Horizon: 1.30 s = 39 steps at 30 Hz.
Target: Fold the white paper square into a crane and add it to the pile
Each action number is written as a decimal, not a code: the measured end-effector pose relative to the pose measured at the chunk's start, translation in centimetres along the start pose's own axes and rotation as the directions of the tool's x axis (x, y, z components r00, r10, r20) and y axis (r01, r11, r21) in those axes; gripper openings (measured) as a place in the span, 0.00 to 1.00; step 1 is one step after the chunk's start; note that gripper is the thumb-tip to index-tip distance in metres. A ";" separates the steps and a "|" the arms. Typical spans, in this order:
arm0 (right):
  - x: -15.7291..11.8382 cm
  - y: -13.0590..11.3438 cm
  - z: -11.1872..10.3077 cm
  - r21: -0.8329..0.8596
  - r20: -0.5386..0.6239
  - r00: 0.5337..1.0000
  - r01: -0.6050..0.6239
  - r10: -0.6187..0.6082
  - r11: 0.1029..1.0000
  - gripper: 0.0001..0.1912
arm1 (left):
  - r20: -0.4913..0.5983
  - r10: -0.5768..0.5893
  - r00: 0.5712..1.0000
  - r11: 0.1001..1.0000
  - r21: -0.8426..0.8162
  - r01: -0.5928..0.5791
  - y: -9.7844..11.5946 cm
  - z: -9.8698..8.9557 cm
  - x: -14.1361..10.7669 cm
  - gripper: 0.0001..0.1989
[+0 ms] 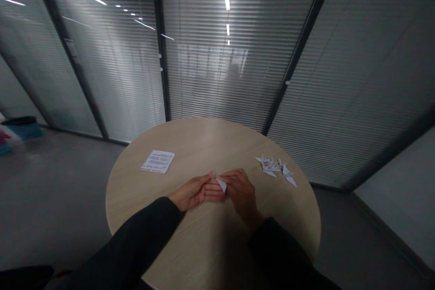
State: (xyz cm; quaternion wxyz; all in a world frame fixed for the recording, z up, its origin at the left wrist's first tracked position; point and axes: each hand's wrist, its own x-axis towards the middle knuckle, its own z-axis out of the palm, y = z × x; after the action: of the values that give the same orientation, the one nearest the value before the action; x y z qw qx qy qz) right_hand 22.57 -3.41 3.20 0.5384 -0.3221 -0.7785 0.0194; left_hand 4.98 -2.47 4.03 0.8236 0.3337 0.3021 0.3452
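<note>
A small folded white paper (222,185) is held between my two hands over the middle of the round table (207,138). My left hand (200,192) is turned palm up, its fingers together beneath and beside the paper, the thumb near its top. From the right, my right hand (242,192) pinches the same paper with thumb and fingertips. Several folded white paper cranes (269,166) lie in a group at the table's right. A stack of printed paper sheets (158,161) rests on the left part of the table.
Glass partitions with blinds (217,86) stand just behind the table's far edge. A blue bin with a black rim (23,127) is on the floor at the far left. The table's rounded edge runs beneath my dark sleeves.
</note>
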 end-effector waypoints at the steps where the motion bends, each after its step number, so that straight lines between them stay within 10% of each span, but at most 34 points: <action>1: 0.0 0.0 0.1 -0.024 0.014 0.999 0.040 -0.039 0.999 0.11 | -0.020 0.013 1.000 1.000 -0.026 -0.014 0.2 0.1 0.0 0.17; 10: 0.2 -0.5 0.4 -0.112 0.135 0.966 0.235 -0.219 0.966 0.08 | -0.114 0.145 0.983 0.987 0.080 -0.136 0.7 -0.3 0.0 0.06; 26: 0.0 0.0 0.1 -0.078 0.239 0.966 0.123 -0.102 0.989 0.08 | -0.092 0.222 0.971 0.960 0.193 -0.201 0.4 -0.9 0.3 0.12; 39: -0.4 0.6 1.7 0.099 0.123 0.947 -0.309 0.297 0.946 0.05 | -0.063 0.381 0.922 0.879 0.335 -0.340 0.1 -0.4 0.3 0.19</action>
State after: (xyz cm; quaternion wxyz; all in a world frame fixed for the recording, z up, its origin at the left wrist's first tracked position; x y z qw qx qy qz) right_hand 21.51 -2.66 1.92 0.5045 -0.4044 -0.7449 0.1648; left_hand 4.88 -2.04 3.76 0.6594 0.4894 0.3379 0.4600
